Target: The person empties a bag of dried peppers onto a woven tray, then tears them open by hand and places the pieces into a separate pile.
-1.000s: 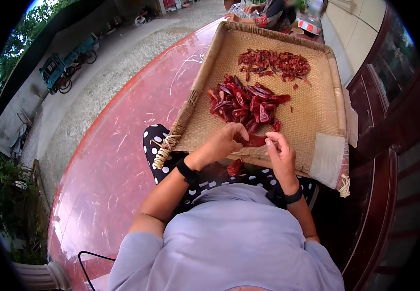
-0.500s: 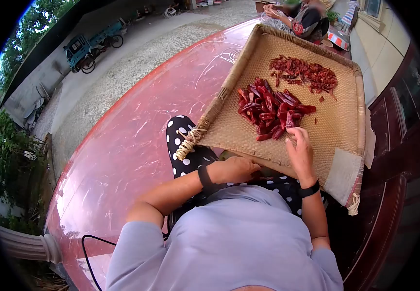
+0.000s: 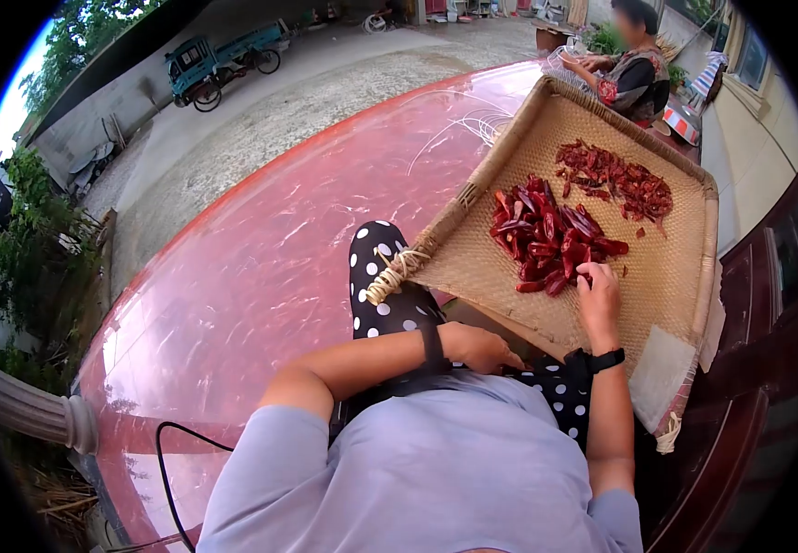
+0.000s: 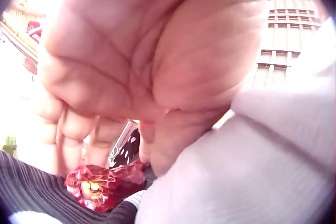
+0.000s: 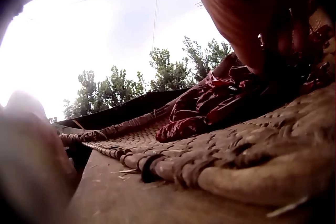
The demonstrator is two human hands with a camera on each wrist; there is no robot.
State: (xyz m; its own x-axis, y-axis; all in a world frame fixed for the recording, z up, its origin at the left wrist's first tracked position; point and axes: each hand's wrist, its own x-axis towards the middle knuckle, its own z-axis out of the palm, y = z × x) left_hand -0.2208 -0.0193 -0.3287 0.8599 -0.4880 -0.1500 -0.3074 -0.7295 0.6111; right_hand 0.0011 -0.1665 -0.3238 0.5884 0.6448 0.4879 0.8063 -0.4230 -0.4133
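A heap of glossy dried red chili peppers point(image 3: 546, 230) lies on a woven tray point(image 3: 482, 267). My right hand point(image 3: 600, 300) is at the heap's near edge, fingers bent and pinching a chili. In the right wrist view, shadow and peppers hide its fingertips. Low over the lap is my left hand point(image 3: 477, 347), palm side showing in the left wrist view. At its fingertips there is a torn chili point(image 4: 100, 186) with yellow seeds, over dark striped cloth. Whether the thumb and fingers pinch it, I cannot tell.
Small dry chili pieces point(image 3: 615, 180) form a second pile at the tray's far side. A pale patch point(image 3: 662, 369) covers its near right corner. The tray overlaps a shiny red table point(image 3: 279, 267) with white cord on it. Another person point(image 3: 638, 78) sits beyond.
Both hands were together over the tray's near edge with a chili between them. They parted: the left came down to the lap, the right reached forward to the heap. The head view shifted.
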